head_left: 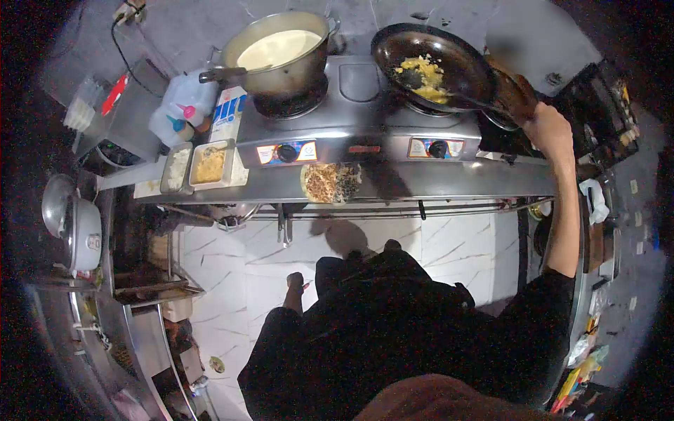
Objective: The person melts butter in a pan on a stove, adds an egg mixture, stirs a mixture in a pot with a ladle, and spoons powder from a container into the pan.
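Right hand [550, 129] wrapped round the handle [517, 95] — wok [460, 67] lying forward and left of it; left hand [295, 282] low, well apart — grip too small to tell.

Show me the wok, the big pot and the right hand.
Wok [461, 64]: head view, bare inner wall.
Big pot [288, 80]: head view, front outer wall.
Right hand [549, 131]: head view, back of the hand.
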{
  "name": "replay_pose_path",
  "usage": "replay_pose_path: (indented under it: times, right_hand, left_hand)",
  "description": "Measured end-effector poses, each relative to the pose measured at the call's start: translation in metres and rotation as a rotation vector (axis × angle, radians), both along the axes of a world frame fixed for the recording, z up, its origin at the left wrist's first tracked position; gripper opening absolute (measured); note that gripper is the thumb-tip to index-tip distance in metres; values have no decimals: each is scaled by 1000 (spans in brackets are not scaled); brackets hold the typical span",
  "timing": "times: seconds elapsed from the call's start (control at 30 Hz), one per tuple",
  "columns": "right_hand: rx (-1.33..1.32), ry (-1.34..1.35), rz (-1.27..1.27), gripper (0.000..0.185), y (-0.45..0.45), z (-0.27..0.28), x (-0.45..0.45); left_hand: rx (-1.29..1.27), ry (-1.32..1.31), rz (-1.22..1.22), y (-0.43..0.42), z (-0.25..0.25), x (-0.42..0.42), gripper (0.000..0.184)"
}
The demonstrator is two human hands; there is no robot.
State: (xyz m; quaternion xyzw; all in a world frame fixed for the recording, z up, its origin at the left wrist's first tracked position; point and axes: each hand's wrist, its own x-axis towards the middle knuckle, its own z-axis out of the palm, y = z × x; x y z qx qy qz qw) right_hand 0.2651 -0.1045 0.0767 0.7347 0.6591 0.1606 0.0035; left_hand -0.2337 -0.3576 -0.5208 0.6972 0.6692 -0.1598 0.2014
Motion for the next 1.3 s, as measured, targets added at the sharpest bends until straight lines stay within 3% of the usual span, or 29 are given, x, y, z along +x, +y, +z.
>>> replay_pose_path:
  times: [0.03, 0.1, 0.13, 0.2, 0.37, 0.5, 0.63, 0.73, 0.83, 0.87, 0.9, 1.03, 1.17, 1.3]
  right_hand:
    - [1, -22, 36, 33, 2, -5, 9]
    - [10, -113, 65, 27, 16, -28, 17]
    - [-29, -36, 31, 23, 26, -36, 3]
    - [-11, -31, 27, 20, 72, -78, 16]
    - [75, 18, -24, 21, 105, -75, 15]
    - [114, 109, 23, 25, 131, -120, 20]
    - [34, 104, -26, 30, 68, -74, -8]
    - [49, 50, -48, 31, 27, -49, -2]
    - [40, -17, -63, 30, 17, -55, 15]
    - [22, -56, -27, 24, 17, -63, 13]
    - [-16, -12, -24, 35, 31, -85, 28]
    - [-97, 3, 46, 32, 41, -96, 22]
    - [-176, -103, 9, 35, 50, -88, 21]
    - [-120, -133, 82, 31, 51, -69, -10]
  left_hand:
    - [100, -61, -17, -8, -8, -3, 29]
    - [-40, 135, -151, -6, -33, -2, 34]
    - [-109, 235, -217, -4, -38, 1, 36]
    - [-131, 213, -169, 1, -28, 7, 40]
    - [-59, 181, -255, 7, -34, -12, 44]
    - [-126, 160, -241, 12, -30, -20, 58]
    - [-353, 115, -176, 24, -6, -16, 76]
    - [-791, -57, 7, 38, 4, -15, 90]
    - [-675, -108, 229, 31, 10, -6, 97]
    - [-594, -35, -57, 21, 15, -7, 95]
    - [-521, 25, -110, 26, 2, -10, 82]
    - [-222, 247, -219, 23, -20, -3, 41]
    - [60, 46, -147, 21, -27, -17, 41]
    - [80, 172, -203, 28, -10, -32, 41]
